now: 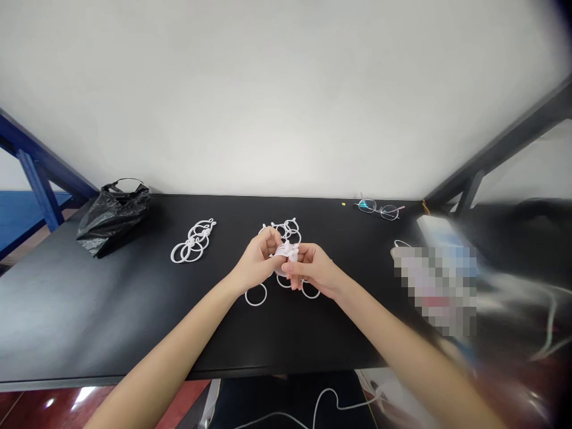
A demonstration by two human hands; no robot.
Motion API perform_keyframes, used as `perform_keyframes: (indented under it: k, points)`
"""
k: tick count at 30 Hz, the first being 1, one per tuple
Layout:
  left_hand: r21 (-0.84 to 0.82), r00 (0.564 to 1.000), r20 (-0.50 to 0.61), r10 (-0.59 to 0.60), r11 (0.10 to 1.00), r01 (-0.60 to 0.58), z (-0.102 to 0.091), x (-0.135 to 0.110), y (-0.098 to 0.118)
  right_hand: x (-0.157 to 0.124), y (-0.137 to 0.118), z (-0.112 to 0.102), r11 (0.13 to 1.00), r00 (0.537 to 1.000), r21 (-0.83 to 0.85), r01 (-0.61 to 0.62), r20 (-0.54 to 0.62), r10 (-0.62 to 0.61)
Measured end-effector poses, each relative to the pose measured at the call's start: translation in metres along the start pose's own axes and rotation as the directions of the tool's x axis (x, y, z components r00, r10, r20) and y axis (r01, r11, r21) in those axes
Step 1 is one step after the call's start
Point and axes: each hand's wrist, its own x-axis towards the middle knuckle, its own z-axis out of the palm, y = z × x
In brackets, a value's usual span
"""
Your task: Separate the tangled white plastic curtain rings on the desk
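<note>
My left hand and my right hand meet above the middle of the black table. Their fingers are closed around a small bunch of white curtain rings, pinched from both sides; the fingers partly cover it. Beyond the hands lie more white rings with small eyelets. Nearer me, a plain white ring rests below the left hand, and another ring shows partly under the right. To the left is a separate overlapping group of white eyelet rings.
A black plastic bag stands at the table's back left. Eyeglasses lie near the wall at the back right. Further right are a white box, a blurred-out item and cables. A white cable hangs below the front edge.
</note>
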Motion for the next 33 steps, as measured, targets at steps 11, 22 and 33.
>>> perform_keyframes:
  k: [11, 22, 33]
  points:
    - [0.404, 0.967, 0.058, 0.248, 0.88, -0.25, -0.002, -0.001, -0.006, -0.001, 0.001, 0.006, 1.0, 0.991, -0.003, -0.014, 0.133, 0.014]
    - [0.826, 0.956, 0.221, 0.194, 0.483, -0.289, -0.01, -0.006, -0.001, -0.002, 0.007, 0.012, 0.996, 0.996, -0.074, -0.043, 0.078, 0.049]
    - [0.694, 0.949, 0.245, 0.199, 0.647, -0.315, -0.016, -0.002, 0.001, -0.004, 0.012, 0.017, 0.99, 0.996, -0.107, 0.088, 0.039, -0.085]
